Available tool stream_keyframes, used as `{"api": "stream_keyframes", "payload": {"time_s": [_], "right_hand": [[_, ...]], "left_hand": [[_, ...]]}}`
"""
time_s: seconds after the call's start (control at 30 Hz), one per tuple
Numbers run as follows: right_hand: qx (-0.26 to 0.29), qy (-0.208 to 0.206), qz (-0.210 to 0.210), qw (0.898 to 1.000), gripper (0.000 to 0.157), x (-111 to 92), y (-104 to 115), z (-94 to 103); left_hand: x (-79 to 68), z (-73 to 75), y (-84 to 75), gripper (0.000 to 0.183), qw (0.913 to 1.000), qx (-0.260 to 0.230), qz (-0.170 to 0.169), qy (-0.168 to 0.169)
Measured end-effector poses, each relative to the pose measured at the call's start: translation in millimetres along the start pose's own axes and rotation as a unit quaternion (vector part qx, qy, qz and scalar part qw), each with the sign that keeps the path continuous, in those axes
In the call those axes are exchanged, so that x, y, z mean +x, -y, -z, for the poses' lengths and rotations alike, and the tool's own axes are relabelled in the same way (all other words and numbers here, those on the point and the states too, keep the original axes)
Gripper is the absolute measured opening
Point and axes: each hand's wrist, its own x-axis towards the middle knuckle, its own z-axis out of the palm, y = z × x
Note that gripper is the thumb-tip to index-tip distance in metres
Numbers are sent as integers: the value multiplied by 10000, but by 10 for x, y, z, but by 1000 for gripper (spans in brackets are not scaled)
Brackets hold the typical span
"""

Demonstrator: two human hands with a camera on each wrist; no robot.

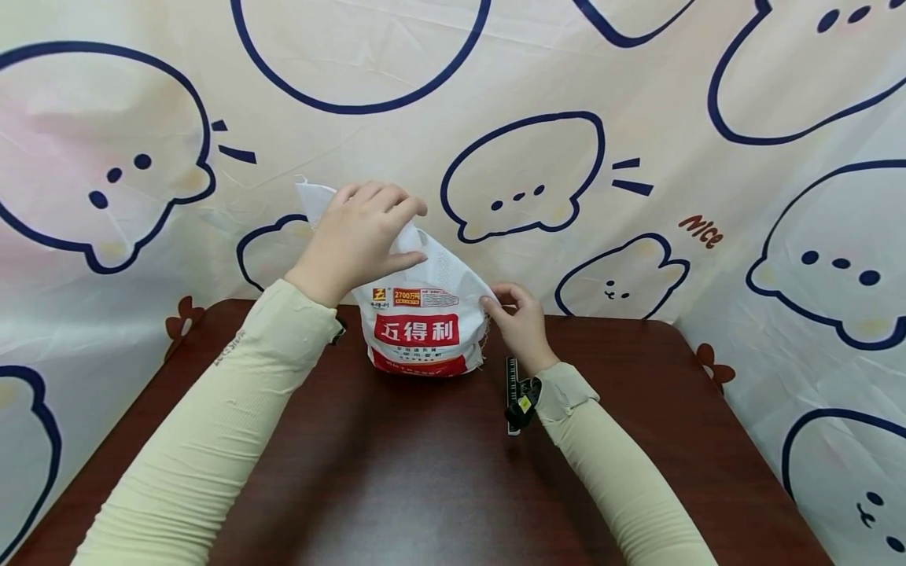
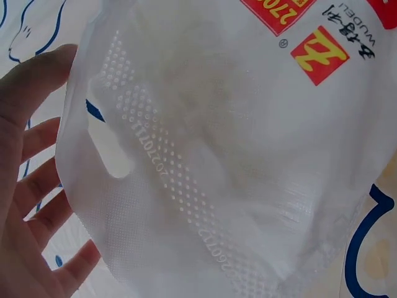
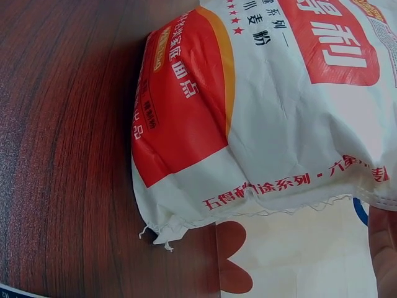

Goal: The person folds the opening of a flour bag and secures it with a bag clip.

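Observation:
A white and red flour bag (image 1: 418, 326) stands upright near the far edge of the table, its top loose and slanting up to the left. My left hand (image 1: 361, 236) is at that upper part, thumb and fingers spread apart. In the left wrist view, the fingers (image 2: 46, 214) lie along the bag's edge beside its cut-out handle hole (image 2: 108, 149). On the other side, my right hand (image 1: 520, 322) pinches the bag's stitched side edge between thumb and fingers. Only a sliver of this hand shows in the right wrist view, where the stitched seam (image 3: 273, 208) has loose threads.
A black strip with white ruler marks (image 1: 513, 393) is near my right wrist. The dark brown wooden table (image 1: 396, 472) stretches toward me. Behind it hangs a cream cloth with cartoon drawings (image 1: 524, 177), which also closes off both sides.

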Motion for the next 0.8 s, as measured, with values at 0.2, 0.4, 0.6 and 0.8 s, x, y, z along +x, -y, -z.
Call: {"api": "stream_keyframes", "payload": {"time_s": [0.2, 0.4, 0.6, 0.8], "right_hand": [[13, 5, -8, 10000, 19, 25, -51, -10], [50, -40, -101, 9999, 22, 118, -399, -30], [78, -18, -97, 9999, 19, 107, -386, -29], [22, -31, -176, 9998, 19, 102, -381, -20]], "left_hand": [[15, 8, -5, 54, 9993, 4, 136, 340], [18, -10, -15, 51, 9989, 71, 239, 388], [6, -15, -18, 45, 9988, 87, 316, 355], [14, -16, -14, 34, 9991, 75, 275, 301]]}}
